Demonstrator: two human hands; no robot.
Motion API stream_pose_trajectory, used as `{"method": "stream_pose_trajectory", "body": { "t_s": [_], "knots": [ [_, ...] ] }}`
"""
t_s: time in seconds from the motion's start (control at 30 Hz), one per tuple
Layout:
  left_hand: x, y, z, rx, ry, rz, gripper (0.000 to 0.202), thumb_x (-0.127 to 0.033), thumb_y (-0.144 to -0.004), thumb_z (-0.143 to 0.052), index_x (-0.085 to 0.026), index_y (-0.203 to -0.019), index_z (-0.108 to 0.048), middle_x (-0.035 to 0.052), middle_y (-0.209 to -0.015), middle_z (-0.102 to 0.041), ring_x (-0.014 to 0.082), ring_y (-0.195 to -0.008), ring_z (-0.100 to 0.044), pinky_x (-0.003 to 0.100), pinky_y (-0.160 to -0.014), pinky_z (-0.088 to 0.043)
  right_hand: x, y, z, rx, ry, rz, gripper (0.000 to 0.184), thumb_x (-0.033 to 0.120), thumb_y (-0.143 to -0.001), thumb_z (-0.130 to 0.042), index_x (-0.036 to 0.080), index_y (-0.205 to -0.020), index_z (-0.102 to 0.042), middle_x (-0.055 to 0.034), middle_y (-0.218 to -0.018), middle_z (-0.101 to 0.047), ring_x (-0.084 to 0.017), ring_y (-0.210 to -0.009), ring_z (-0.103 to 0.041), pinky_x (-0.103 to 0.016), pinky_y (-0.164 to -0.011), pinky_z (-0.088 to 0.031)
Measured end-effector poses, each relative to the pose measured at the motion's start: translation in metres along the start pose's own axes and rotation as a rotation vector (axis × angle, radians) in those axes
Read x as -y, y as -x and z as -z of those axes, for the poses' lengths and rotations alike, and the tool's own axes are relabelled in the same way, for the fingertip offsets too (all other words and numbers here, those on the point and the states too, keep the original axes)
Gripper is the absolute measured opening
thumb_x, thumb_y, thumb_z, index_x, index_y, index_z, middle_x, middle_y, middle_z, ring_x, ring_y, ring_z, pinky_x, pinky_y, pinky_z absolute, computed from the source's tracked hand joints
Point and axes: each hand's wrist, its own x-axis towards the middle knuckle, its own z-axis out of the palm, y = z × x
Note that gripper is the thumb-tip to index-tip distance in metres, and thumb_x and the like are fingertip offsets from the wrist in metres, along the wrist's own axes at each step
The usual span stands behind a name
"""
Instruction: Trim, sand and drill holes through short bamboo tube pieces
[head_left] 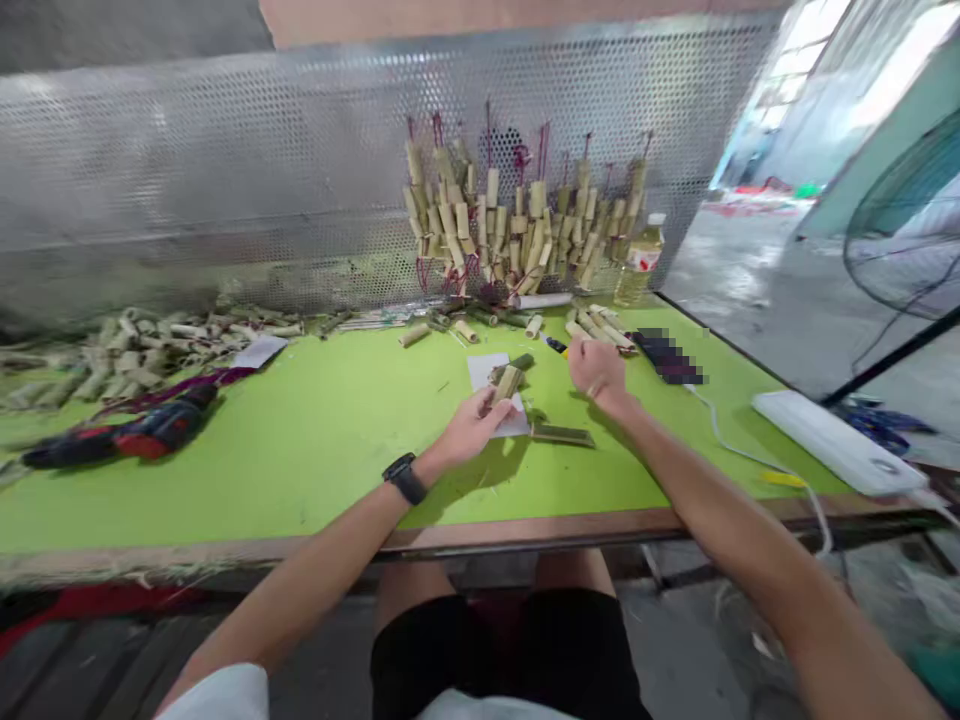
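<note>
My left hand (474, 428), with a black watch on its wrist, is closed around a short piece of split bamboo (508, 384) above the table. Under and beside it lie a white paper (489, 366) and a green bamboo piece (519, 366). A longer bamboo strip (562, 435) rests on the table between my hands. My right hand (597, 368) is in a fist around what looks like a utility knife (556, 345), whose dark and yellow end sticks out to the left. Its handle is mostly hidden by my fingers.
Bamboo tubes on red cords (517, 230) hang on the perforated metal panel behind. Loose bamboo pieces (135, 350) and a cordless drill (169, 422) lie left. At right are an oil bottle (641, 265), a phone (666, 357) with a cable, and a white power strip (836, 440).
</note>
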Motion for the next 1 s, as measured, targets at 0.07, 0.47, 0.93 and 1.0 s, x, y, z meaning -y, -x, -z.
{"method": "stream_pose_trajectory", "body": {
  "t_s": [0.07,0.47,0.93,1.0],
  "knots": [
    [0.002,-0.004,0.002,-0.066,0.037,0.009,0.041,-0.057,-0.096,-0.075,-0.016,-0.1,-0.072,0.0139,-0.105,-0.079,0.0246,-0.093,-0.071,0.036,-0.081,-0.055,0.005,0.004,-0.005,0.053,-0.011,0.051,0.067,0.036,-0.115,-0.028,0.009,-0.081,-0.08,-0.021,-0.083,-0.077,-0.026,-0.08,-0.071,-0.033,-0.074,-0.044],
    [0.009,-0.015,0.011,-0.172,0.114,0.046,0.035,-0.049,-0.099,-0.074,-0.017,-0.112,-0.074,0.0127,-0.114,-0.079,0.0225,-0.096,-0.07,0.033,-0.082,-0.053,0.008,0.021,-0.013,0.272,-0.405,0.402,0.049,0.056,-0.11,-0.036,0.023,-0.078,-0.053,-0.0001,-0.066,-0.049,-0.016,-0.057,-0.041,-0.033,-0.06,-0.031],
    [0.012,-0.019,0.014,-0.219,0.214,0.081,0.019,-0.024,-0.093,-0.077,-0.017,-0.11,-0.076,0.0054,-0.095,-0.078,0.0154,-0.078,-0.065,0.027,-0.074,-0.051,0.016,0.03,-0.016,0.327,-0.355,0.531,0.037,0.049,-0.107,-0.044,0.021,-0.105,-0.068,-0.006,-0.084,-0.069,-0.019,-0.067,-0.056,-0.032,-0.064,-0.037],
    [0.012,-0.019,0.014,-0.22,0.238,0.087,0.019,-0.023,-0.094,-0.076,-0.018,-0.112,-0.076,0.0063,-0.097,-0.079,0.0159,-0.08,-0.067,0.027,-0.076,-0.052,0.016,0.03,-0.018,0.327,-0.341,0.521,0.038,0.049,-0.107,-0.043,0.02,-0.105,-0.069,-0.0064,-0.084,-0.07,-0.019,-0.066,-0.056,-0.033,-0.064,-0.037]
  ]
}}
